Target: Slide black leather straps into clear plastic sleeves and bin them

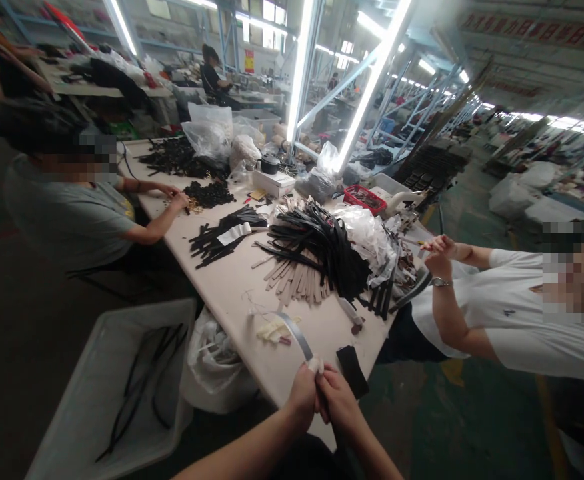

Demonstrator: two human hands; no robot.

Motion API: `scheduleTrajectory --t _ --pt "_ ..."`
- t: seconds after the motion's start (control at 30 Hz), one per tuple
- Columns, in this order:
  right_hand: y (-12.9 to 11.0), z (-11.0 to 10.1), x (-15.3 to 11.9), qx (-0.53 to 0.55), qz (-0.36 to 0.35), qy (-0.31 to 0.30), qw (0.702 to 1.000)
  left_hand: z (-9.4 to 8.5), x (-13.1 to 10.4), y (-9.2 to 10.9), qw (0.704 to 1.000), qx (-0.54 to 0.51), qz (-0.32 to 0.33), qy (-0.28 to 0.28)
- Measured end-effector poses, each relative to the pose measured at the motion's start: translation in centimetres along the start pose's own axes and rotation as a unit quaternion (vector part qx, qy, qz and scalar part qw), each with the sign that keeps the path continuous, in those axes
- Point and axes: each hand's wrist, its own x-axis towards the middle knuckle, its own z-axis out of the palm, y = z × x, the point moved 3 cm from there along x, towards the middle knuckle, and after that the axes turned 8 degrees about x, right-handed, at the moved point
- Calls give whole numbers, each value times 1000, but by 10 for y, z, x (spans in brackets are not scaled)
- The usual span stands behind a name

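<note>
A long dark strip (297, 335) arches up from the near part of the table and runs between my two hands. My left hand (304, 393) is closed on it, a pale covering showing at the fingertips. Right beside it, my right hand (336, 397) is closed round the same strip, whose lower end hangs down toward my lap. A yellowish cloth (275, 329) lies on the table left of the strip. To the right of my hands is a flat black piece (353, 371) at the table's edge.
The table (237, 293) bears a large heap of black strips (322, 243), plastic bags and a red basket (365, 199). A white bin (107, 373) with dark strips stands at lower left. One person works at the left side, another in a white shirt at the right.
</note>
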Motion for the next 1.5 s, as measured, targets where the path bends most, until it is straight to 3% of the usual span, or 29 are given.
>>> scheduleTrajectory --t 0.07,0.17,0.27,0.33,0.47,0.6,0.67,0.83,0.9,0.97,1.1,1.3,1.43,1.5 --pt "-1 -1 0 -5 -2 3 1000 -3 0 -3 999 -20 -35 -27" --pt "10 -2 -5 -2 58 -22 998 -16 11 13 988 -140 -49 -45" --pt "23 -2 -9 -3 95 -31 995 -30 26 26 979 -199 -49 20" --pt "28 -3 -9 0 92 -16 996 -32 29 20 980 -182 -43 63" --pt "31 -7 -5 -6 95 12 995 -27 24 2 983 -165 -19 80" --pt "38 -13 -6 -56 112 34 992 -28 23 8 974 -206 -16 96" --pt "39 -11 -4 -79 102 44 991 -24 22 4 978 -190 -26 83" --pt "31 -2 7 -85 49 49 994 -12 9 -34 995 -57 -79 33" --pt "33 -2 7 -49 55 18 997 -16 8 -35 992 -66 -103 -1" --pt "39 -3 3 -20 73 -5 997 -26 14 -24 985 -120 -119 -26" --pt "46 -3 2 -20 79 15 997 -41 29 -4 980 -174 -87 29" --pt "37 7 17 -40 50 20 998 -24 22 -20 995 -44 -71 50" --pt "43 3 12 6 80 -17 997 -30 23 -2 992 -100 4 77" --pt "46 2 12 -4 82 -19 996 -32 23 -3 989 -119 14 84"
